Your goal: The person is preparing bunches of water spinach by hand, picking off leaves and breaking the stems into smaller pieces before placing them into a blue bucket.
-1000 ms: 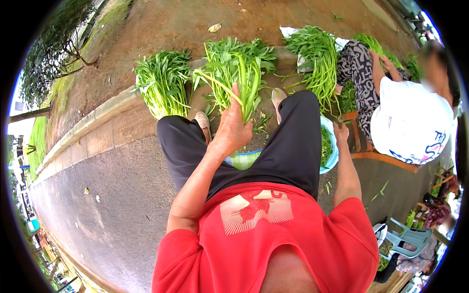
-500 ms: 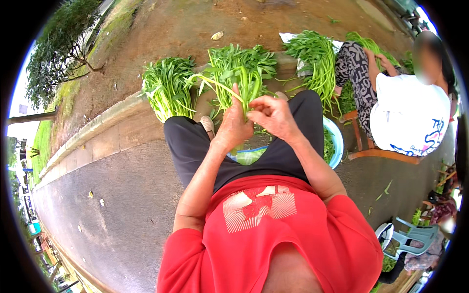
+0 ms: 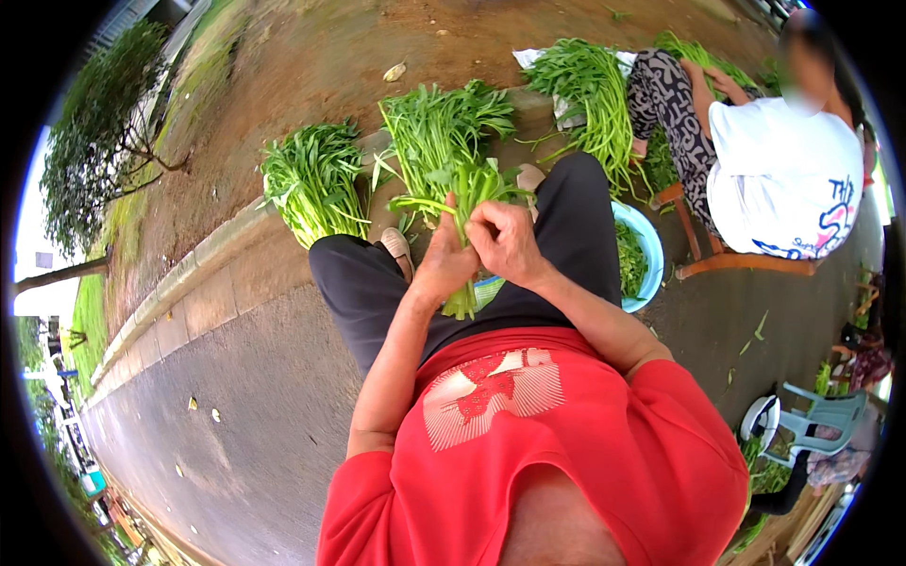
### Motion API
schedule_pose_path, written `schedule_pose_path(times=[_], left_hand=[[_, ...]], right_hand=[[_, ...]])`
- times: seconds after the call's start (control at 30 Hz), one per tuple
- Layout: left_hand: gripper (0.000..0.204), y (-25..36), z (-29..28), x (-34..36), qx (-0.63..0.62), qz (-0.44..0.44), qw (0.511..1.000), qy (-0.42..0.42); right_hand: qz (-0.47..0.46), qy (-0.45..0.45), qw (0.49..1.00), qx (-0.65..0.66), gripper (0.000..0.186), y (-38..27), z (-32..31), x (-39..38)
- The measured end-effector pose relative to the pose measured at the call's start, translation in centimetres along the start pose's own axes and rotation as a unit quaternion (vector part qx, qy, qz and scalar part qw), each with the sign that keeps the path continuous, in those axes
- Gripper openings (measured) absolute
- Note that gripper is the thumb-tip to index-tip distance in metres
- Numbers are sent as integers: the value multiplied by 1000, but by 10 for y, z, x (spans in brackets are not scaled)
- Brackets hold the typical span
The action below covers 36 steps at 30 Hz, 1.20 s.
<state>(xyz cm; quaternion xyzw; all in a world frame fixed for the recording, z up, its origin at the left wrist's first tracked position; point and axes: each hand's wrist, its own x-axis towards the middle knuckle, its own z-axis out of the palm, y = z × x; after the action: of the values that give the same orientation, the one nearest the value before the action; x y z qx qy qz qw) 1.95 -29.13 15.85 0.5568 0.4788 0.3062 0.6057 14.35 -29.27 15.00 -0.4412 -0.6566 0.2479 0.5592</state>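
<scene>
Wrapped around the leafy green bundle (image 3: 466, 194) between the knees (image 3: 342, 261), short of the edge of the kerb (image 3: 215, 243), the left hand (image 3: 447, 264) grips mid-stem, the right hand's (image 3: 508, 241) catch hidden; likely light, crisp and easily snapped, it suits a gentle hold low down.

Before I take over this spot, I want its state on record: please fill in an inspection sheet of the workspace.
Surface: dark pavement beside a stone kerb.
Job's things: leafy green stems in hand; two leafy piles just ahead; blue basin holding greens.
Clutter: loose leaves scattered about.
Grippers: left hand grips the stems; right hand, fingers curled, touches them.
Cables: nothing seen.
Surroundings: seated person at right on wooden chair; plastic chair lower right; tree at left.
</scene>
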Motion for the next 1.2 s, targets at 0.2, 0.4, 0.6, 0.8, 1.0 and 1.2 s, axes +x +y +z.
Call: schedule_pose_path(times=[0.2,0.4,0.6,0.8,1.0,1.2], left_hand=[[86,15,-25,-9,-154,-78,983,-54],[62,10,-69,23,-19,-55,996,-72],[44,48,-85,84,632,78,765,-91],[73,47,-63,110,792,9,590,-158],[83,29,-53,63,753,23,652,-81],[78,22,-44,5,695,85,713,-29]], right_hand=[[296,219,731,574,20,50,-88,22],[374,289,870,-142,13,133,-213,-86],[395,347,850,18,16,101,-216,-88],[404,67,830,378,25,18,-65,15],[506,5,573,644,69,71,60,15],[489,93,544,675,38,79,77,16]])
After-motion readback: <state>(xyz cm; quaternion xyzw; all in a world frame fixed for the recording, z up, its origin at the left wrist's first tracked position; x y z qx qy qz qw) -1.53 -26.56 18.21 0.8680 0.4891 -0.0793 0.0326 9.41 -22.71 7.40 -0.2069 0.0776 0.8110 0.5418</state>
